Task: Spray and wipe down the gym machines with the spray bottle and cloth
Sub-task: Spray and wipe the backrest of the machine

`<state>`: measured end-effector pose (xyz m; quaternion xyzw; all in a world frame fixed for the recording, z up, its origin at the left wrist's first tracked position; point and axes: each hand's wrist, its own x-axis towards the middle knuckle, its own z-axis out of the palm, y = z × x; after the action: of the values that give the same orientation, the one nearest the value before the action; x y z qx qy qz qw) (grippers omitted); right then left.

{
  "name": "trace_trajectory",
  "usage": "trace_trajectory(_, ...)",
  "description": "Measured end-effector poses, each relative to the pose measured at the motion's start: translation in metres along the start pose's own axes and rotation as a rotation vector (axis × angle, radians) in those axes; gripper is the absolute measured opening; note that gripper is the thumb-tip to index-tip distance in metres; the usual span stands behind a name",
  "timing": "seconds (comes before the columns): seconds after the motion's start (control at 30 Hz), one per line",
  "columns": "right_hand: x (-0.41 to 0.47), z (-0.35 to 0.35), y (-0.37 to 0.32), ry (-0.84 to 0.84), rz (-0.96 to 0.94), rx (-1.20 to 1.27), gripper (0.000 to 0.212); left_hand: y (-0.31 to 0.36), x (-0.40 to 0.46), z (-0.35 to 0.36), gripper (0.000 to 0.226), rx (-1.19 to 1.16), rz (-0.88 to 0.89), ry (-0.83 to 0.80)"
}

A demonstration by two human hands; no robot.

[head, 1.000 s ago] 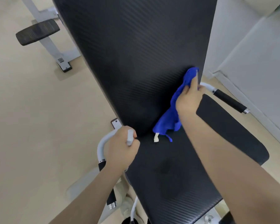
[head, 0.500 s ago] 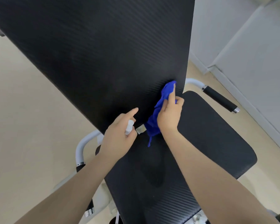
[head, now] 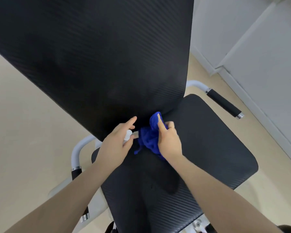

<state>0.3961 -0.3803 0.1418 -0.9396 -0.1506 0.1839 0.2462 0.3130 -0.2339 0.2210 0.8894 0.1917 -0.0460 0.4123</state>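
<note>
A gym machine fills the view, with a tall black textured backrest (head: 99, 52) and a black seat pad (head: 208, 145). My right hand (head: 169, 140) grips a bunched blue cloth (head: 148, 138) and presses it into the crease where backrest meets seat. My left hand (head: 115, 145) sits just left of the cloth, wrapped around a small white spray bottle (head: 127, 135) whose top alone shows; its index finger points out toward the backrest. A dark damp patch (head: 168, 180) lies on the seat in front of the cloth.
A white side handle with a black grip (head: 223, 103) juts out right of the seat, and a matching white handle (head: 77, 153) curves down on the left. Beige floor (head: 23, 132) surrounds the machine. A white wall and skirting (head: 259, 64) run along the right.
My right hand dragged the cloth down the backrest's right edge to the seat crease. My left hand came up and forward beside the cloth with the spray bottle, its index finger stretched out.
</note>
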Motion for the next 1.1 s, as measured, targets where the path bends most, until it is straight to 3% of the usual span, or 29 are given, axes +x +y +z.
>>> trace_trajectory(0.07, 0.016, -0.023, 0.022, 0.052, 0.087, -0.050, 0.064, -0.004, -0.001, 0.001, 0.052, -0.015, -0.031, -0.012)
trace_trajectory(0.17, 0.051, -0.049, 0.032, 0.182, 0.473, 0.113, 0.062, -0.010, -0.006, 0.004, 0.045, -0.075, -0.078, -0.039)
trace_trajectory(0.23, 0.057, -0.045, 0.012, 0.156, 0.506, 0.206, 0.056, -0.013, -0.012, 0.006, 0.042, -0.058, -0.087, -0.046)
trace_trajectory(0.4, -0.009, 0.019, -0.082, 0.150, 0.360, 0.472, 0.057, -0.028, -0.024, -0.003, 0.033, -0.001, -0.147, -0.045)
trace_trajectory(0.57, -0.037, 0.033, -0.110, 0.060, 0.206, 0.399, 0.058, -0.029, -0.033, -0.028, 0.012, 0.075, -0.172, 0.009)
trace_trajectory(0.67, -0.005, -0.010, -0.117, 0.335, 0.094, 0.424, 0.054, -0.030, -0.039, -0.044, 0.019, 0.055, -0.154, 0.066)
trace_trajectory(0.73, 0.027, -0.046, -0.129, 0.490, 0.130, 0.491, 0.053, -0.031, -0.044, -0.052, 0.015, 0.056, -0.133, 0.085)
trace_trajectory(0.83, 0.037, -0.060, -0.151, 0.588, 0.120, 0.545, 0.054, -0.036, -0.051, -0.062, 0.015, -0.002, -0.071, 0.087)
trace_trajectory(1.0, -0.015, -0.019, -0.137, 0.329, -0.273, 0.240, 0.059, -0.036, -0.060, -0.072, 0.035, -0.244, -0.004, -0.061)
trace_trajectory(1.1, -0.027, -0.022, -0.115, 0.195, -0.201, 0.238, 0.058, -0.032, -0.068, -0.071, 0.051, -0.299, 0.016, -0.039)
